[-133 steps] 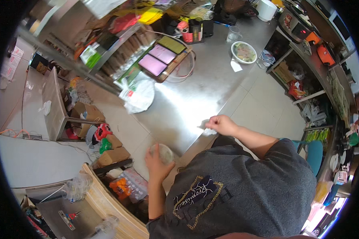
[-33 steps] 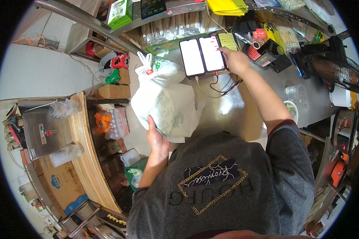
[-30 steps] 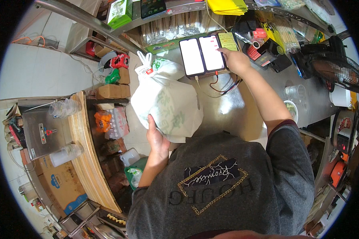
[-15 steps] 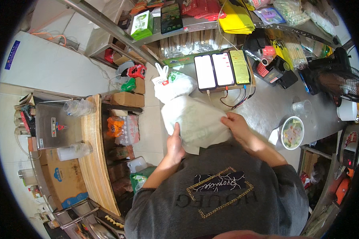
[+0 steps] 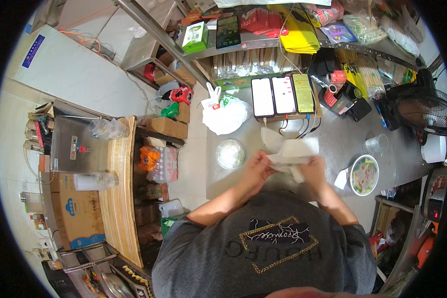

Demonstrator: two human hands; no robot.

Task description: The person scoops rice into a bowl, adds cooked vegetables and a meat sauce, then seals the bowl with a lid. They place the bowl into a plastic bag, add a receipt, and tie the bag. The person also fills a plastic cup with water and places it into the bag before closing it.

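A thin off-white plastic bag [image 5: 297, 148], bunched and creased, hangs between my two hands over the metal counter's near edge. My left hand [image 5: 257, 170] pinches its left side. On the right, my right hand [image 5: 313, 171] is closed round the other side, slightly blurred. Left of my hands stands a round clear plastic container [image 5: 230, 154]; I cannot make out its contents. Behind it sits a full white bag [image 5: 227, 118] with knotted handles and a label. A white bowl of soup-like food with greens [image 5: 364, 175] rests on the right, a paper slip [image 5: 341, 179] beside it.
Three lit phones [image 5: 283, 97] with cables lean at the counter's back. Clear cups [image 5: 376, 144] stand behind the bowl. A black fan [image 5: 421, 107] is at the far right. Above, a shelf [image 5: 253, 45] carries yellow bags, red packets and a phone. A wooden-topped unit [image 5: 118, 198] is left.
The bag was spread wide and is now gathered small between my hands, farther right. This uncovers the clear container. My left hand has moved right.
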